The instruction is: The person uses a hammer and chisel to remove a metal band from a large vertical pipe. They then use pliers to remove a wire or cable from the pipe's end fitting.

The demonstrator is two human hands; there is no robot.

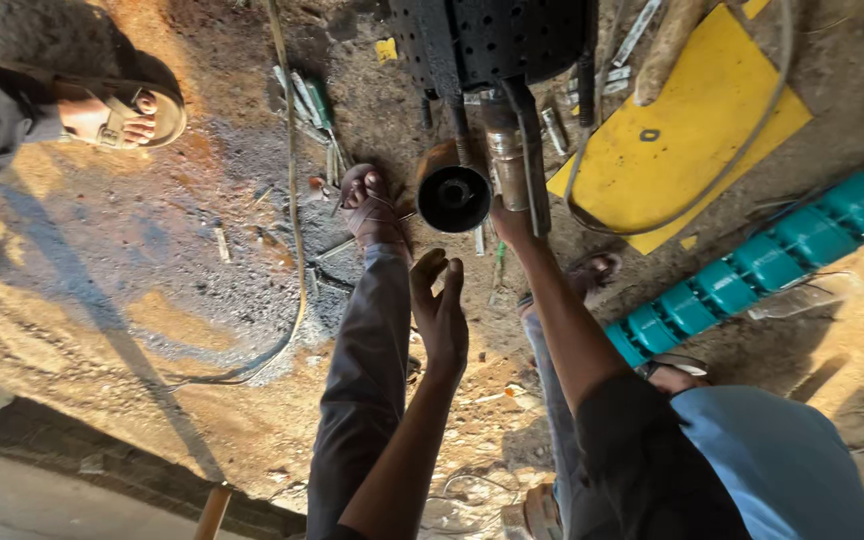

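Right hand point(514, 222) on metal cylinder point(508, 158), left hand point(441, 310) open in mid-frame.

Right grip closes around the cylinder's lower end, arm stretched straight; left hand's fingers spread, empty, below the black round part point(454, 197). Teal ribbed pipe point(752, 270) lies at right.

open dirt floor point(132, 260) off to the left was clear-ish, a hose point(294, 200) snaked across it, black cylinder point(454, 195) and metal pipe point(508, 160) crowded the middle, yellow sheet point(692, 130) and teal ribbed pipe point(752, 270) blocked the right, scattered tools point(307, 105) up top
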